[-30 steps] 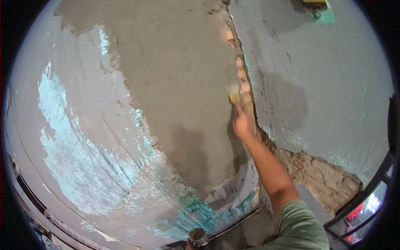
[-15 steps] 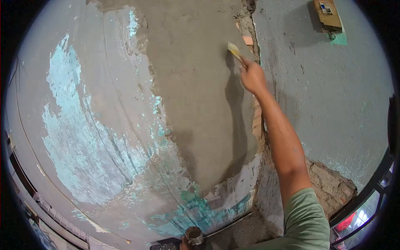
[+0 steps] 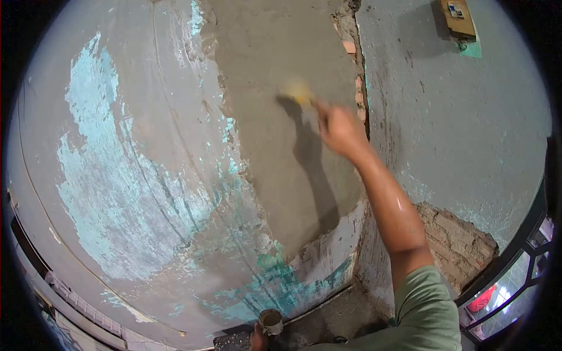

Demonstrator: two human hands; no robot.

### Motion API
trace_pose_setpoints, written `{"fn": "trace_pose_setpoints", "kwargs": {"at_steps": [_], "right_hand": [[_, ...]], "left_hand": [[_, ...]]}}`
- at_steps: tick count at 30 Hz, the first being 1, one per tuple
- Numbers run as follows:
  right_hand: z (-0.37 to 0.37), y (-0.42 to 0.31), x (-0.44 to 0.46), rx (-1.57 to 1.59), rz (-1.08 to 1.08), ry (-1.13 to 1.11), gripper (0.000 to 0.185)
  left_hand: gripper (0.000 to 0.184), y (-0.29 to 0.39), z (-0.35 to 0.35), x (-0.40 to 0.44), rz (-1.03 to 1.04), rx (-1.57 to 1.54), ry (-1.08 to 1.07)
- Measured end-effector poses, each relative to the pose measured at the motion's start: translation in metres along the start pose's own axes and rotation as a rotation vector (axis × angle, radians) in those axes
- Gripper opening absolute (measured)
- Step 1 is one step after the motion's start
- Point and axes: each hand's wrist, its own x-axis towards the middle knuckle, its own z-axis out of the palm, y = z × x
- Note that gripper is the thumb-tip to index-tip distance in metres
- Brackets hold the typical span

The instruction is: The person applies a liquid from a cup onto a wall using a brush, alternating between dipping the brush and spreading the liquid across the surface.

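My right hand (image 3: 341, 130) grips the handle of a paintbrush (image 3: 302, 95), whose pale bristles are smeared by motion. The brush is over a broad patch of wet-looking grey plaster (image 3: 275, 169) on the wall; whether the bristles touch it I cannot tell. Low in the view my left hand (image 3: 258, 338) is closed on the side of a small cup (image 3: 271, 322) with a dark inside. Most of that hand is hidden below the frame and behind the cup.
Peeling turquoise paint (image 3: 126, 210) covers the wall to the left. Exposed brick (image 3: 359, 96) runs along the corner, with broken brickwork (image 3: 456, 243) lower right. A wooden box with a switch (image 3: 461, 23) hangs upper right. A dark-framed window (image 3: 506, 289) stands at the right edge.
My right hand has swept the brush left and slightly down across the plaster, away from the brick edge. The left hand still holds the cup, and the view has shifted slightly.
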Motion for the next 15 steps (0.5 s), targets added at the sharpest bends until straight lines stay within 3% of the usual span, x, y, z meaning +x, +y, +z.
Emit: {"fn": "trace_pose_setpoints", "kwargs": {"at_steps": [1, 3, 8, 10, 13, 15], "right_hand": [[-0.005, -0.008, 0.021, 0.03, -0.063, 0.172, 0.036], [0.002, -0.003, 0.056, 0.035, -0.199, 0.29, 0.038], [0.062, 0.057, 0.006, -0.023, -0.058, 0.074, 0.047], [0.061, 0.078, -0.031, -0.191, -0.045, 0.026, 0.036], [0.031, 0.093, -0.036, -0.509, 0.047, -0.313, 0.03], [-0.002, 0.078, -0.008, -0.15, -0.048, -0.206, 0.018]], "left_hand": [[0.058, 0.0, -0.003, -0.001, 0.001, 0.002, 0.0], [0.058, 0.0, -0.003, -0.001, 0.003, 0.0, -0.003], [0.058, -0.005, -0.006, -0.005, -0.013, 0.001, -0.006], [0.058, -0.002, -0.004, -0.01, -0.037, -0.003, 0.002], [0.058, 0.007, 0.002, -0.028, -0.087, -0.024, 0.064], [0.066, -0.006, -0.002, -0.024, 0.215, 0.111, 0.003]]}}
